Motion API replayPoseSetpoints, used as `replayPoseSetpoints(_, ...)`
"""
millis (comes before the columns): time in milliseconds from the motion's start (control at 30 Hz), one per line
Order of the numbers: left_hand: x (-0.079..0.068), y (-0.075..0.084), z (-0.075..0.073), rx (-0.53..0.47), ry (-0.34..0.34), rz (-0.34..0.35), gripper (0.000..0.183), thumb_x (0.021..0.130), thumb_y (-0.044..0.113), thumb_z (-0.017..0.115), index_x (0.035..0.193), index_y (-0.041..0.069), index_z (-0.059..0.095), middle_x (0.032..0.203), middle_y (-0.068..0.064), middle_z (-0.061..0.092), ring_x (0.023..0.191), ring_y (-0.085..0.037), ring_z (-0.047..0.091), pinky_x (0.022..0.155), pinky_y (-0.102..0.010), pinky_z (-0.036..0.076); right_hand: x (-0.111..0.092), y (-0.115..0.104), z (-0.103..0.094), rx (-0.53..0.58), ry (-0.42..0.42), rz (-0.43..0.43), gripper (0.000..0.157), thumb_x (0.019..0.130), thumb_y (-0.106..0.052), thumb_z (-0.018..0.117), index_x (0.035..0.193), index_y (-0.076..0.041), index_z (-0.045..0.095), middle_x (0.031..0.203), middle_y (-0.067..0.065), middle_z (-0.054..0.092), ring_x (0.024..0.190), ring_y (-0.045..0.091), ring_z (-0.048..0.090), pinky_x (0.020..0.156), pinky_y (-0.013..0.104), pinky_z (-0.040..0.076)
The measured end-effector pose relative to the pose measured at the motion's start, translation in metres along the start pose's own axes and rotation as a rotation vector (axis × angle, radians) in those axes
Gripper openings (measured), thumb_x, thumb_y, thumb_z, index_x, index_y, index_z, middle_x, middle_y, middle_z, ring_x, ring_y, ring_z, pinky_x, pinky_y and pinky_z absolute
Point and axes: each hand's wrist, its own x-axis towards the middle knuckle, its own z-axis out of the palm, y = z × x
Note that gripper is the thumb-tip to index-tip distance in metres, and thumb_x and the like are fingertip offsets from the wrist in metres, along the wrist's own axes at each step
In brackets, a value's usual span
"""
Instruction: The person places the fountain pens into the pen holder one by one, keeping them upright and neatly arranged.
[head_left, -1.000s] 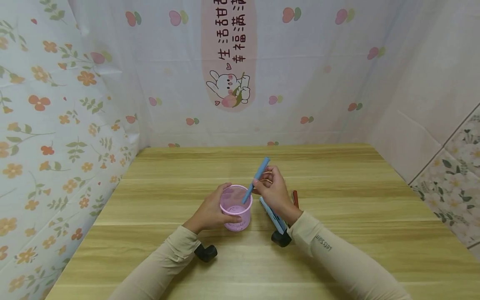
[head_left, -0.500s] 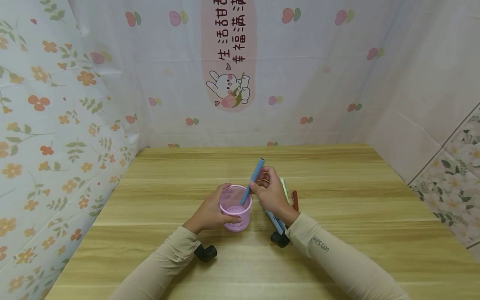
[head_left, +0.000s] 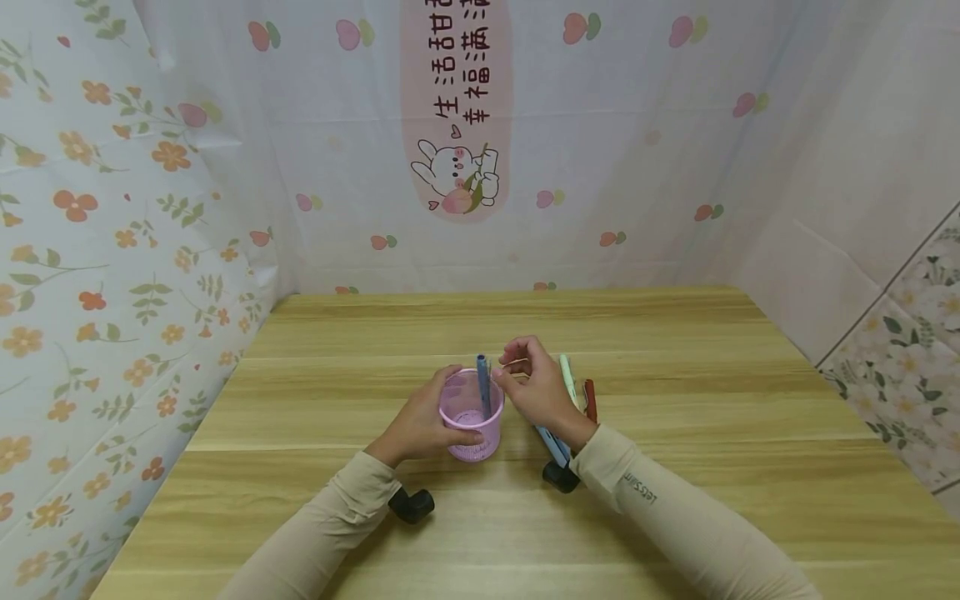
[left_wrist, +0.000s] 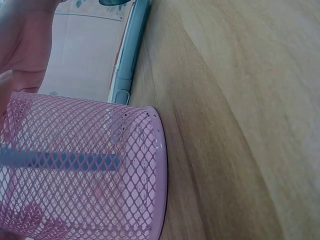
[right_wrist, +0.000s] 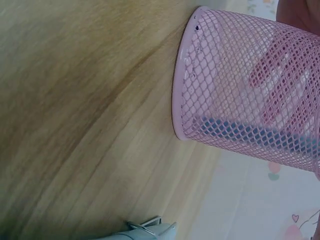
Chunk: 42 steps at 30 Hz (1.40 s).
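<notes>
A pink mesh pen holder [head_left: 474, 446] stands on the table, and my left hand [head_left: 420, 421] grips its side. One blue pen [head_left: 483, 387] is inside, leaning against the right part of the rim; its lower end shows through the mesh in the left wrist view. Beside the rim, my right hand [head_left: 536, 387] has its fingers loosely bent, apart from the pen, and holds nothing. Under and behind the right hand lie a light blue pen [head_left: 553, 448], a pale green pen [head_left: 567, 373] and a red-brown pen [head_left: 590, 398], partly hidden by the wrist.
The wooden table [head_left: 360, 333] meets a patterned curtain [head_left: 315, 158] at the back and left. Black wrist cameras [head_left: 411, 506] hang beneath both sleeves. In the right wrist view, a pale pen with a metal clip [right_wrist: 152, 230] shows at the bottom edge.
The blue pen went from the right hand's pinch, tilted over the rim, down into the pen holder. The right fingers have let go of it. The left hand keeps its place.
</notes>
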Motion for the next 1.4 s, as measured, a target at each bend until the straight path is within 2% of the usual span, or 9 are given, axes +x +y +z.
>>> replayPoseSetpoints(100, 0.000, 0.001, 0.000, 0.000, 0.008, 0.008, 0.102, 0.062, 0.026, 0.093, 0.143, 0.003, 0.036, 0.123, -0.013, 0.059, 0.108, -0.028, 0.059, 0.091, -0.046, 0.047, 0.001, 0.000, -0.001, 0.011, -0.003, 0.006, 0.029, 0.089, 0.005, 0.063, 0.114, 0.005, 0.046, 0.106, 0.026, 0.056, 0.095, 0.036, 0.061, 0.078, 0.037, 0.052)
replayPoseSetpoints(300, -0.002, 0.001, 0.000, -0.035, 0.021, 0.010, 0.104, 0.062, 0.024, 0.093, 0.144, 0.002, 0.034, 0.123, -0.015, 0.058, 0.108, -0.030, 0.058, 0.092, -0.050, 0.046, 0.001, 0.001, -0.006, 0.076, -0.017, 0.026, 0.028, 0.089, 0.000, 0.064, 0.112, -0.001, 0.048, 0.106, 0.021, 0.057, 0.091, 0.029, 0.062, 0.074, 0.029, 0.052)
replayPoseSetpoints(533, -0.002, 0.001, 0.000, -0.036, 0.015, 0.026, 0.103, 0.063, 0.024, 0.093, 0.144, 0.002, 0.034, 0.130, -0.015, 0.056, 0.116, -0.032, 0.055, 0.097, -0.050, 0.043, 0.000, 0.004, -0.012, 0.127, -0.004, 0.048, 0.027, 0.090, 0.005, 0.062, 0.113, 0.003, 0.047, 0.102, 0.020, 0.056, 0.087, 0.027, 0.062, 0.073, 0.027, 0.053)
replayPoseSetpoints(767, -0.002, 0.000, 0.000, -0.016, 0.016, 0.012, 0.104, 0.062, 0.027, 0.093, 0.144, 0.003, 0.035, 0.128, -0.014, 0.057, 0.113, -0.030, 0.056, 0.096, -0.050, 0.043, 0.002, 0.004, -0.022, 0.164, -0.012, 0.101, 0.027, 0.091, 0.005, 0.059, 0.115, 0.006, 0.046, 0.101, 0.019, 0.057, 0.087, 0.033, 0.064, 0.074, 0.033, 0.056)
replayPoseSetpoints(967, -0.001, 0.000, -0.001, -0.022, 0.013, 0.006, 0.104, 0.062, 0.026, 0.094, 0.144, 0.002, 0.035, 0.129, -0.014, 0.056, 0.115, -0.031, 0.055, 0.097, -0.050, 0.042, 0.003, 0.004, -0.031, 0.187, -0.026, 0.168, 0.025, 0.096, 0.002, 0.054, 0.118, 0.007, 0.045, 0.107, 0.026, 0.055, 0.087, 0.028, 0.065, 0.077, 0.040, 0.056)
replayPoseSetpoints(1133, -0.001, 0.001, -0.001, -0.030, 0.011, 0.001, 0.103, 0.062, 0.025, 0.093, 0.144, 0.002, 0.035, 0.129, -0.014, 0.056, 0.116, -0.031, 0.054, 0.098, -0.051, 0.042, 0.002, 0.008, -0.039, 0.175, -0.035, 0.193, 0.024, 0.098, -0.001, 0.052, 0.119, 0.008, 0.045, 0.105, 0.025, 0.055, 0.091, 0.036, 0.063, 0.080, 0.044, 0.055)
replayPoseSetpoints(1267, -0.001, 0.001, -0.001, -0.036, 0.008, -0.006, 0.103, 0.062, 0.024, 0.094, 0.144, 0.001, 0.035, 0.129, -0.015, 0.057, 0.116, -0.032, 0.054, 0.098, -0.051, 0.042, 0.001, 0.013, -0.046, 0.170, -0.046, 0.227, 0.025, 0.098, -0.003, 0.053, 0.120, 0.007, 0.045, 0.104, 0.022, 0.056, 0.094, 0.040, 0.062, 0.080, 0.043, 0.055)
replayPoseSetpoints(1400, -0.001, 0.000, -0.001, -0.033, 0.002, -0.014, 0.104, 0.061, 0.024, 0.094, 0.144, 0.002, 0.035, 0.128, -0.014, 0.057, 0.115, -0.031, 0.055, 0.097, -0.051, 0.042, 0.001, 0.017, -0.054, 0.162, -0.058, 0.256, 0.029, 0.098, -0.005, 0.055, 0.122, 0.007, 0.044, 0.107, 0.024, 0.056, 0.096, 0.041, 0.062, 0.080, 0.040, 0.056)
